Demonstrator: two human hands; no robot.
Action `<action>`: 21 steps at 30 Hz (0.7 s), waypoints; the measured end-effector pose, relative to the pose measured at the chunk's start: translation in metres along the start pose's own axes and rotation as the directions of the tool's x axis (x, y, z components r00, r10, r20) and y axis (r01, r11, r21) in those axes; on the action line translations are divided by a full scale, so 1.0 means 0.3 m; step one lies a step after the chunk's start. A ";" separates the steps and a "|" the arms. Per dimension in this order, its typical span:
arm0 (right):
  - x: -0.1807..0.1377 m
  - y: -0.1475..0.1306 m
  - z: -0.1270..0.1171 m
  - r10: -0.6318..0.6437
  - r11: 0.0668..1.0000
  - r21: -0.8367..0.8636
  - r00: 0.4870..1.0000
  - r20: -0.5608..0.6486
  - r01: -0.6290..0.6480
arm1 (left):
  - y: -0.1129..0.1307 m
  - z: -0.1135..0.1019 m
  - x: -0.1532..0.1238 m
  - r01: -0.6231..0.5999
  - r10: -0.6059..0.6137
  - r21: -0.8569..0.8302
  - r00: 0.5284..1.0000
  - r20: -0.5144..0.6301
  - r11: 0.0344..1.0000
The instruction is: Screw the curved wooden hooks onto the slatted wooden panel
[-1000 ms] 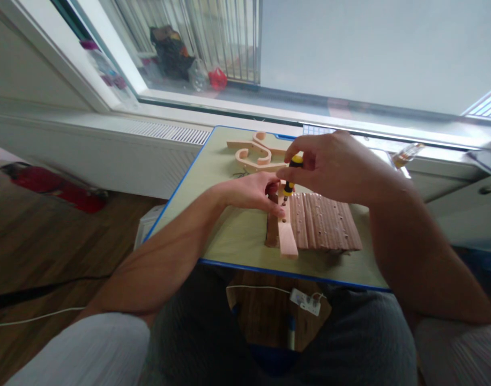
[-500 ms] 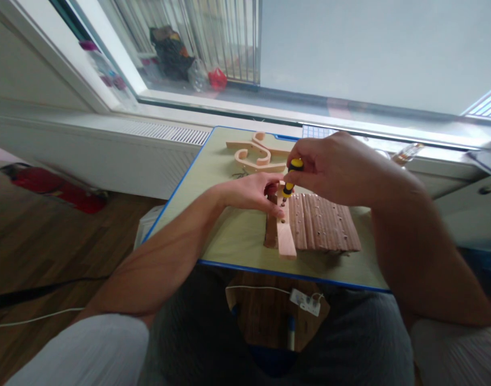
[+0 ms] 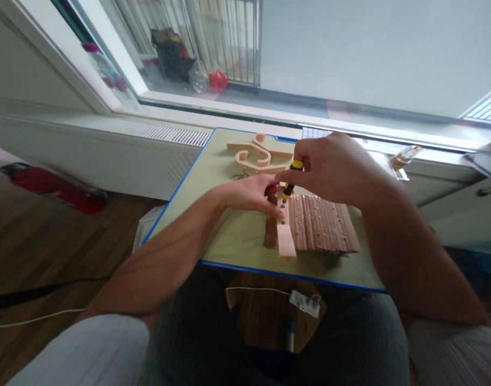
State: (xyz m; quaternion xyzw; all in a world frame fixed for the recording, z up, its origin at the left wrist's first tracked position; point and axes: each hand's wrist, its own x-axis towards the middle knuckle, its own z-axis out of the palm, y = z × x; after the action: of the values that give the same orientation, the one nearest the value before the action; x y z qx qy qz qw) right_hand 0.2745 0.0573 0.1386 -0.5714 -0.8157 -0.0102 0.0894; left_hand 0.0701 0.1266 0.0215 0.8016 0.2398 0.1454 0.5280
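My right hand (image 3: 324,169) is closed around a yellow and black screwdriver (image 3: 292,179). The screwdriver leans slightly, its tip down at a hole or screw in a pale wooden piece (image 3: 286,241). My left hand (image 3: 259,194) pinches that wooden piece from the left, thumb beside the screwdriver tip. Underneath lies a brown corrugated cardboard pad (image 3: 324,225) dotted with holes. Farther back are curved wooden pieces (image 3: 253,169) with hooked ends, and a few small dark bits, perhaps screws (image 3: 240,176), lie near them. My right fingers hide part of the handle.
The small table (image 3: 225,241) has a blue edge and stands against a radiator (image 3: 149,155) under the window. A clear bottle-like object (image 3: 406,156) lies at the right by the sill. A power strip (image 3: 305,304) hangs below the table, and a red fire extinguisher (image 3: 56,187) lies at the left.
My right hand has shifted and turned a little on the screwdriver handle, the thumb now reaching farther left across it. My left hand and the wooden piece stay in place.
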 end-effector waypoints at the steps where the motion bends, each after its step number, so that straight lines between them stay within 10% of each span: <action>1: 0.001 0.001 0.003 0.013 1.000 -0.003 1.000 -0.012 -0.013 | -0.003 -0.001 0.001 -0.007 0.007 -0.001 1.000 0.000 1.000; 12: -0.013 -0.004 0.017 0.048 0.998 -0.028 0.998 -0.049 -0.049 | -0.013 -0.020 0.006 0.013 -0.014 0.070 1.000 0.003 0.997; 21: -0.035 0.038 -0.027 -0.188 0.974 0.145 0.979 0.074 0.176 | -0.021 -0.015 0.007 -0.059 0.060 -0.044 0.998 0.015 0.997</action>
State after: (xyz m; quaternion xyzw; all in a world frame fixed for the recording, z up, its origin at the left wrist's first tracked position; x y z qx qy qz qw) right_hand 0.2897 0.0506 0.1439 -0.4866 -0.8666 0.0628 0.0914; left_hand 0.0682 0.1331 0.0176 0.7978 0.2083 0.1597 0.5428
